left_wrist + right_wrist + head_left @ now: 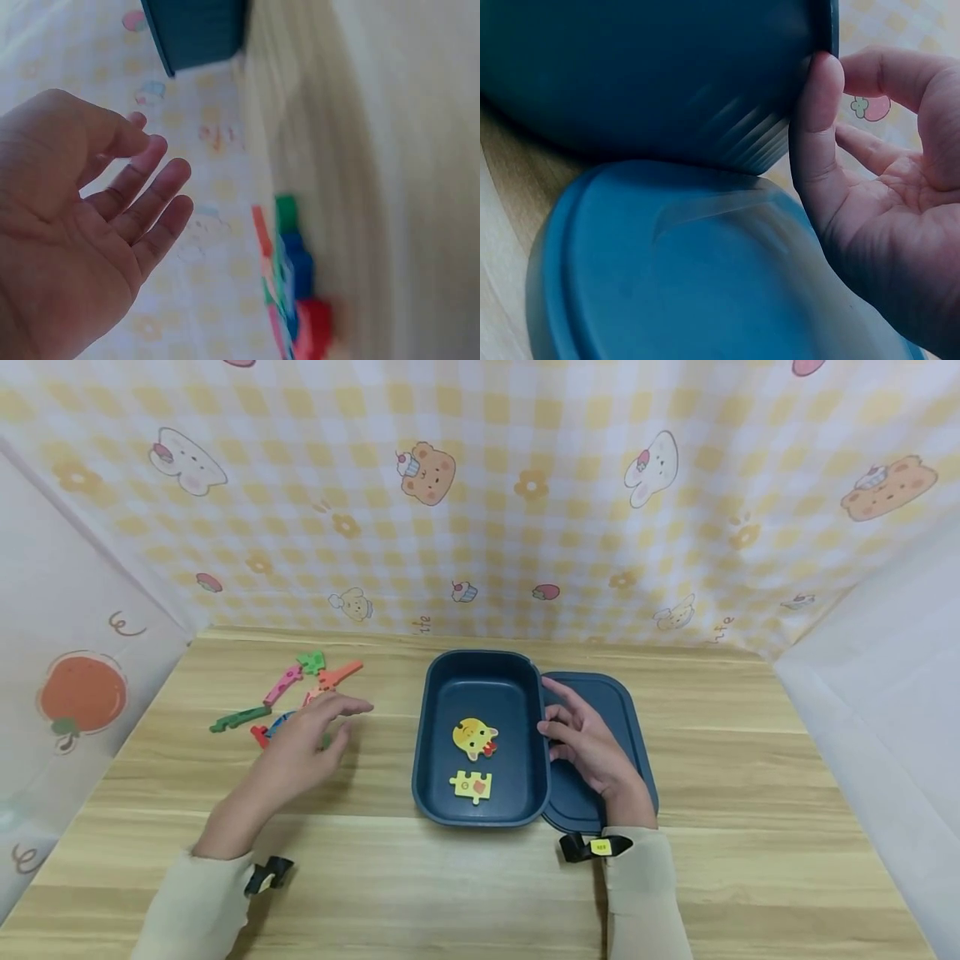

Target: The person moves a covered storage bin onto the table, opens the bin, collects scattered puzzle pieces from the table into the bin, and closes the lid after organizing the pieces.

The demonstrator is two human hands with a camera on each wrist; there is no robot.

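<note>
My left hand (303,739) hovers over the left side of the table with relaxed fingers and holds nothing. Beneath and beyond it lie coloured puzzle pieces, among them a dark green piece (240,718), a pink piece (283,685) and an orange piece (341,673); the hand hides some of them. My right hand (588,739) touches the right wall of a dark blue box (480,668), thumb tip (825,79) right at the rim. Inside the box lie a yellow animal-head puzzle piece (472,737) and a yellow-green puzzle piece (472,786), set apart.
A dark blue lid (626,718) lies flat against the box's right side, partly under my right hand. The wooden table (450,893) ends at a yellow checked curtain (487,543) behind, with pale cloth at both sides.
</note>
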